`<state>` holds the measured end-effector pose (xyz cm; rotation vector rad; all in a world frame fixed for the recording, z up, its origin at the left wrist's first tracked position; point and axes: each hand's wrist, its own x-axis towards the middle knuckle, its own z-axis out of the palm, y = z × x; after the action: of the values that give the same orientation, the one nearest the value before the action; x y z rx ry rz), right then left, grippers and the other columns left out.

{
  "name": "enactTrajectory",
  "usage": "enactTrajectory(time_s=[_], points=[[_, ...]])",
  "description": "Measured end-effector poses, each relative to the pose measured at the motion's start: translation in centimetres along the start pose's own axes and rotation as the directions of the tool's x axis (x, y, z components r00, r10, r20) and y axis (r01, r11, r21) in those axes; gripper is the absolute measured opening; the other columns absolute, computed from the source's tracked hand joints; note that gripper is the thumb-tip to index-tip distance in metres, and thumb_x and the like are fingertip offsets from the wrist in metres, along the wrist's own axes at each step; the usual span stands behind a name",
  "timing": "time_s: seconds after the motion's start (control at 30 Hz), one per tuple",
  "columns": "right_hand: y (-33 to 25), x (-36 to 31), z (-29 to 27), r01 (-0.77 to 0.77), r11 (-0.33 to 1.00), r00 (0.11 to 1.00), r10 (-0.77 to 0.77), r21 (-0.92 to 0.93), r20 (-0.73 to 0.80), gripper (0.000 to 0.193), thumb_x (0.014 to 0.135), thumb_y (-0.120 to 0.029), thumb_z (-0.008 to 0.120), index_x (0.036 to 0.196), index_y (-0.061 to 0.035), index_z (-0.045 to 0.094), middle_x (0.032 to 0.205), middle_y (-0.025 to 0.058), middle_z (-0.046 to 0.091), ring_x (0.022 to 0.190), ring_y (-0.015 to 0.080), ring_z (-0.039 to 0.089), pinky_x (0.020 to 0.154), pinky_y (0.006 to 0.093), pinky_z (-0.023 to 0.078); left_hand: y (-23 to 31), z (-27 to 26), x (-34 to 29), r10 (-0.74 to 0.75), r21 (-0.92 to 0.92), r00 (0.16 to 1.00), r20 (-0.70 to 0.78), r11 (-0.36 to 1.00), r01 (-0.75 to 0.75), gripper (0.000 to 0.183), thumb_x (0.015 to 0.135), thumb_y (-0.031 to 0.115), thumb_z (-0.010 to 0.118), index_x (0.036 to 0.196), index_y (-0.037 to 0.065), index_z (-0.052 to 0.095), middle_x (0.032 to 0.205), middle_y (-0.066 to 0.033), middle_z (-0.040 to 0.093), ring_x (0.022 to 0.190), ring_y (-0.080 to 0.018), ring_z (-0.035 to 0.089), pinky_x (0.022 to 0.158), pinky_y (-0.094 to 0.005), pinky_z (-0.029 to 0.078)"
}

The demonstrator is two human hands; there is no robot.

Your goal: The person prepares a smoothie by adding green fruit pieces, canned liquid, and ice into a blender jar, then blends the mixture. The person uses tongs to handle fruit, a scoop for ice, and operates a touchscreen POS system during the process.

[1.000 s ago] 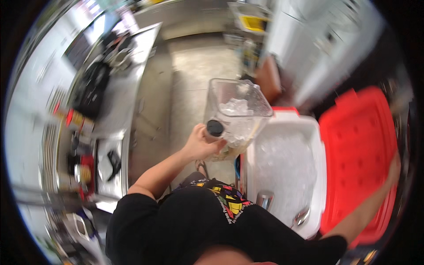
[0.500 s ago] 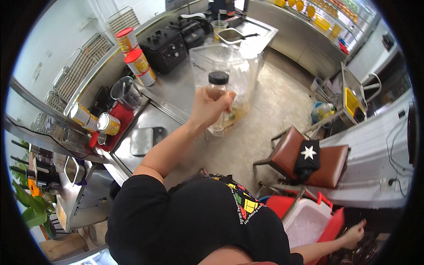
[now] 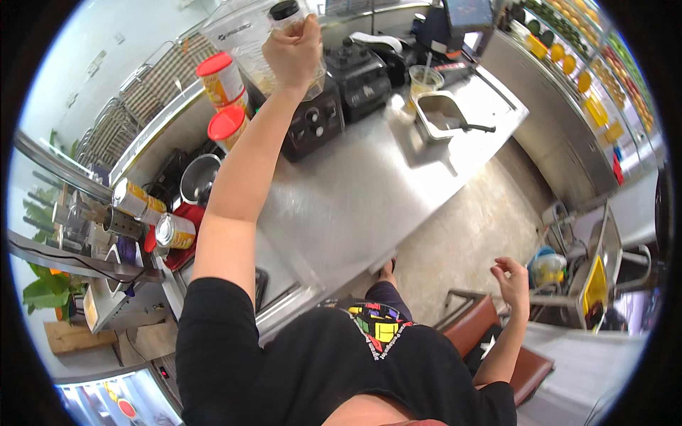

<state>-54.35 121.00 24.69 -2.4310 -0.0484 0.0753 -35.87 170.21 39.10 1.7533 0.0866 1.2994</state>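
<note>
My left hand (image 3: 293, 55) is closed round the black-topped handle of a clear blender jug (image 3: 245, 32), at the back of the steel counter. The jug is over a black blender base (image 3: 316, 124) with knobs; my hand and arm partly cover the two, and I cannot tell whether the jug rests on the base. Off to the right, my right hand (image 3: 513, 285) hangs above the floor with loosely bent fingers and nothing visible in it. Next to the first base stands another black blender base (image 3: 361, 82).
On the steel counter (image 3: 348, 192), a metal pan (image 3: 439, 117) with a dark handle and a plastic cup (image 3: 425, 84) with a straw stand at right. Red-lidded tins (image 3: 227, 122) and a metal pitcher (image 3: 199, 177) are at left. A brown chair (image 3: 472, 323) stands by my right arm.
My left hand has carried the jug up and left, from above the floor to the blender base. My right hand has come forward from the white ice-filled tub. My view has swung toward the counter.
</note>
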Motion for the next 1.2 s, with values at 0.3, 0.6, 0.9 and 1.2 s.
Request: enactTrajectory(time_s=[0.3,0.6,0.9,1.2], points=[[-2.0,21.7,3.1,0.132,0.991,0.808,-0.098,-0.017,0.582,0.025,0.076,-0.016,0.073,0.097,-0.0036,0.067,0.084,0.0114,0.068,0.080,0.0224,0.064,0.073,0.0335,0.049,-11.9,7.5,5.4,0.115,0.420,0.973,-0.199,0.907,-0.021,0.029,0.078,0.032,0.068,0.062,0.008,0.068,0.056,-0.0056,0.063,0.053,-0.0214,0.061,0.053,-0.0320,0.046],[-7.5,30.3,8.7,0.379,0.911,0.485,-0.345,0.162,0.803,0.025,0.078,-0.019,0.068,0.097,-0.0030,0.066,0.085,0.0116,0.067,0.080,0.0258,0.064,0.073,0.0340,0.049,-13.1,10.4,5.7,0.066,0.457,0.960,-0.272,0.887,0.069,0.030,0.080,0.033,0.068,0.071,0.004,0.070,0.058,-0.0073,0.064,0.054,-0.0167,0.061,0.053,-0.0315,0.044],[-32.2,39.7,12.9,0.428,0.535,0.647,-0.744,0.728,0.167,0.019,0.089,-0.007,0.060,0.105,0.0025,0.061,0.089,0.0037,0.064,0.082,0.0092,0.060,0.077,0.0224,0.047,-15.9,11.5,4.6,-0.140,0.242,0.951,-0.275,0.947,0.210,0.037,0.082,0.025,0.068,0.058,0.000,0.057,0.046,-0.0071,0.048,0.046,-0.0114,0.041,0.045,-0.0323,0.037],[-39.4,36.2,14.2,0.643,0.397,0.609,-0.784,0.655,-0.124,0.034,0.086,-0.011,0.063,0.117,0.0000,0.055,0.106,0.0071,0.060,0.092,0.0124,0.055,0.081,0.0264,0.045,-16.0,11.6,3.3,-0.095,-0.026,0.979,-0.181,0.995,0.092,0.031,0.076,0.023,0.071,0.081,-0.003,0.055,0.070,-0.0211,0.062,0.062,-0.0363,0.062,0.056,-0.0403,0.048]])
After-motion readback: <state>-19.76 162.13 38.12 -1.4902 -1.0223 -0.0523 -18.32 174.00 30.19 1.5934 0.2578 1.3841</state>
